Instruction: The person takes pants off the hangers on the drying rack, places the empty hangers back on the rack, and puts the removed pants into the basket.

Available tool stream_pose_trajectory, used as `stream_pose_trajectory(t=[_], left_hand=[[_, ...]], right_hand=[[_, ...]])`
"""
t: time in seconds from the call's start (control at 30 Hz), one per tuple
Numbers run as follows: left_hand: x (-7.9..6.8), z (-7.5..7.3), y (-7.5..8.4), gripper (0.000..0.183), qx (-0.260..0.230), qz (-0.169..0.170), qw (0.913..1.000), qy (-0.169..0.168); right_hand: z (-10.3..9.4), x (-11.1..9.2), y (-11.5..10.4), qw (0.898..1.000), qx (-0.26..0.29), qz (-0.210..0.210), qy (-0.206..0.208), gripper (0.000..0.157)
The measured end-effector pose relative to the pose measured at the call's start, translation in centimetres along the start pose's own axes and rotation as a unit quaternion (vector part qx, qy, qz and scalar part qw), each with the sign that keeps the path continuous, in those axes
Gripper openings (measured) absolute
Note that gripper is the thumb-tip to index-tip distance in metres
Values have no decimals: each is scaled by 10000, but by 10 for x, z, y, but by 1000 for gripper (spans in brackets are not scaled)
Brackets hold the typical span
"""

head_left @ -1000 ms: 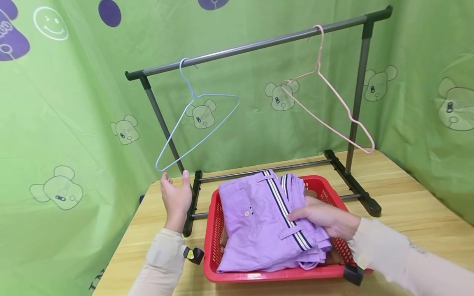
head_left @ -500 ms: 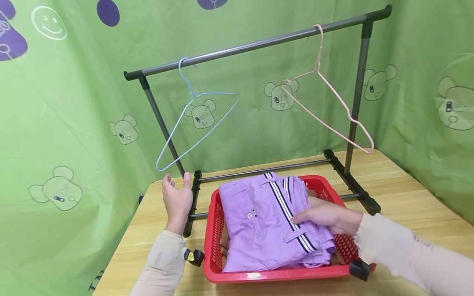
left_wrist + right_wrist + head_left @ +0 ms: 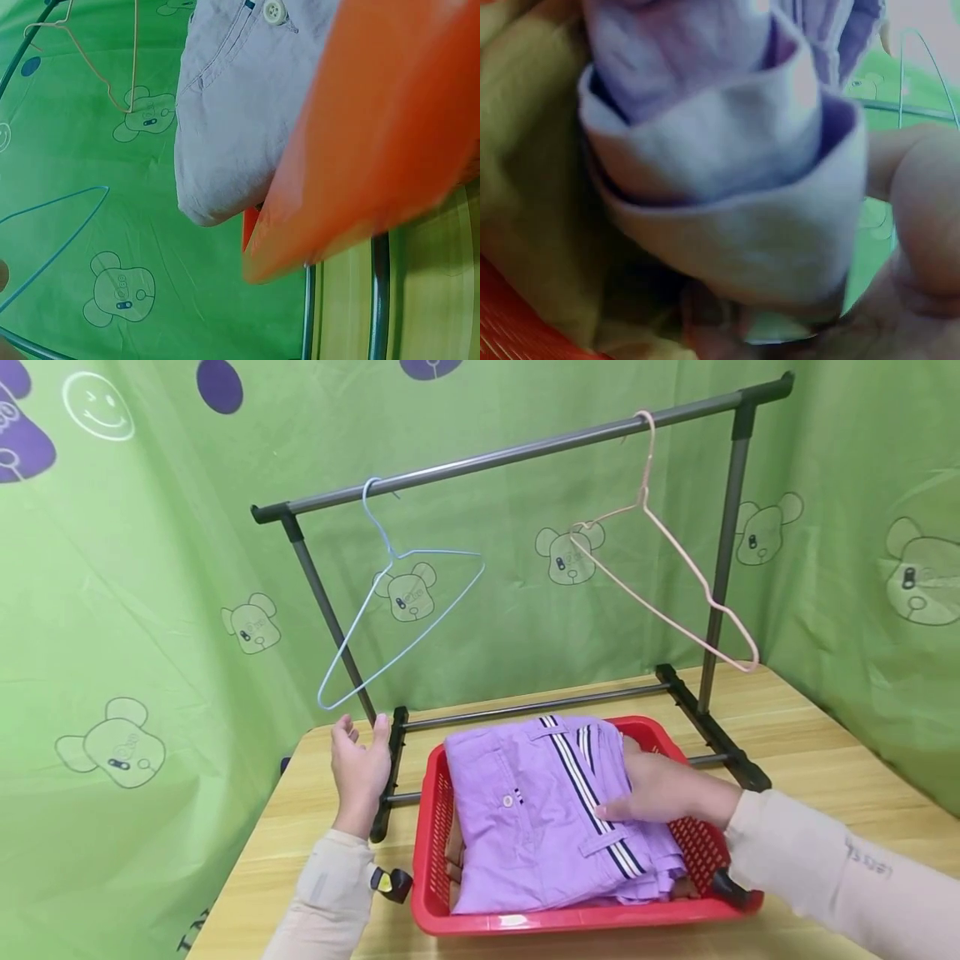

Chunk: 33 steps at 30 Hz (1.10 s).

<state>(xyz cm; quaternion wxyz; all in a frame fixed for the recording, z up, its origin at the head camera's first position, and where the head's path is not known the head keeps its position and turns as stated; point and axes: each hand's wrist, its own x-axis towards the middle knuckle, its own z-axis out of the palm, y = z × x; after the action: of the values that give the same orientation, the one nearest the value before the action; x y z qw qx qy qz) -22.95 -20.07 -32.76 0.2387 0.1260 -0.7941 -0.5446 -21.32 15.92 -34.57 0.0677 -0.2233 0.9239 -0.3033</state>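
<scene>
Folded purple pants with a striped waistband and a button lie in the red basket. My right hand grips their right side, thumb on top near the striped band. In the right wrist view the folded layers of the pants sit between thumb and fingers, and the fingertips are partly hidden beneath. My left hand is raised left of the basket, holding nothing, fingers loosely bent, just under the blue hanger. The left wrist view shows a corner of the pants behind the blurred basket wall.
A dark metal rack stands on the wooden table behind the basket. The blue hanger and a pink hanger hang from its bar. Brown cloth shows under the pants. A green patterned curtain surrounds the table.
My right hand and the pants have shifted slightly right and down, and the pants sit a little lower in the basket. The left hand has dropped very slightly.
</scene>
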Motion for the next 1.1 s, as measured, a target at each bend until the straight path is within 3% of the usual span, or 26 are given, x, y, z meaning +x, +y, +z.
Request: stream_pose_trajectory(t=[0.07, 0.13, 0.33, 0.53, 1.1], left_hand=[[0, 0, -1, 68, -2, 23, 10000, 18], [0, -1, -1, 67, 16, 51, 10000, 10], [-1, -2, -4, 70, 81, -39, 9999, -103], [-2, -1, -6, 66, 50, -78, 9998, -153], [-5, 1, -10, 64, 159, -137, 9986, -492]], right_hand=[[0, -1, -4, 9982, -577, -93, 141, 115], [0, -1, -8, 9940, -1033, -282, 213, 112], [3, 2, -10, 9765, -1870, -1061, -126, 74], [6, 7, -4, 9745, -1943, -920, -638, 65], [6, 18, 12, 9761, -1506, -934, -1255, 65]])
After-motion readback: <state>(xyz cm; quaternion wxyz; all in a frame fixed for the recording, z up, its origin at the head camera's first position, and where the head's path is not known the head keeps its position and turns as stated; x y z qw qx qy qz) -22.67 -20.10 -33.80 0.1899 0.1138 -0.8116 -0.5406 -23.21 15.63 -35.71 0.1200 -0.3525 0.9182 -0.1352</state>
